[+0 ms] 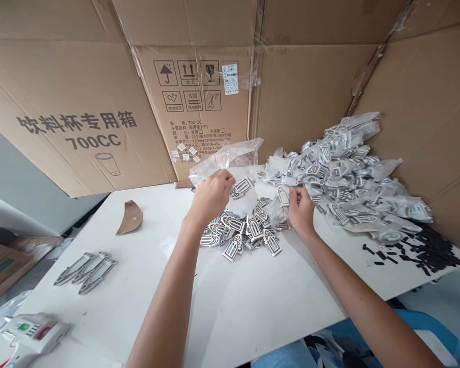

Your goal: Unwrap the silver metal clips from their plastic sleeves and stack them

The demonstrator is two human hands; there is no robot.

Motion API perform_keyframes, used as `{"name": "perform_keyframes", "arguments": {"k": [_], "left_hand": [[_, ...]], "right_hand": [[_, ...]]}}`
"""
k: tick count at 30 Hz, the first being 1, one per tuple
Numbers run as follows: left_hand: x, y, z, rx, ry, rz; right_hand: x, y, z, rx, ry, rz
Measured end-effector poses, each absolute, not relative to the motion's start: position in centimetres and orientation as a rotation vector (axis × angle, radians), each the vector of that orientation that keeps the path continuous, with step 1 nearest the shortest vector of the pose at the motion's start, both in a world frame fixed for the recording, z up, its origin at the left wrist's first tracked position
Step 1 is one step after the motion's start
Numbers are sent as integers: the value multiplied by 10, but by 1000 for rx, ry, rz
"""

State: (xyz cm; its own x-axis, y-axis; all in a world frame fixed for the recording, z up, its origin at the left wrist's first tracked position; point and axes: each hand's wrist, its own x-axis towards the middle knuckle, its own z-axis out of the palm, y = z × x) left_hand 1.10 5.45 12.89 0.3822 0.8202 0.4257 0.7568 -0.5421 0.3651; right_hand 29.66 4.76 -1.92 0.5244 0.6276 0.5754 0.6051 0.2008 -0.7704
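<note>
White tool, near left; left hand, curled before clear bag (grip unclear); right hand, pinching metal piece left of far-right heap. Step: seemingly piece-and-bag handling; next wants steady pinch.

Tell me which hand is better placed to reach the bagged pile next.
Probably your right hand: it is nearer the bagged pile, while your left hand is farther to the left. The right one pinches a silvery piece, though, so may need freeing first.
</note>
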Motion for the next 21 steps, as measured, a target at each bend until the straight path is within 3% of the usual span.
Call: {"name": "perform_keyframes", "arguments": {"k": [12, 21], "left_hand": [[15, 53, 128, 2473, 1556, 888], [11, 56, 125, 2466, 1283, 1089]], "right_hand": [[294, 55, -25, -1233, -955, 471], [296, 53, -21, -1210, -994, 356]]}}
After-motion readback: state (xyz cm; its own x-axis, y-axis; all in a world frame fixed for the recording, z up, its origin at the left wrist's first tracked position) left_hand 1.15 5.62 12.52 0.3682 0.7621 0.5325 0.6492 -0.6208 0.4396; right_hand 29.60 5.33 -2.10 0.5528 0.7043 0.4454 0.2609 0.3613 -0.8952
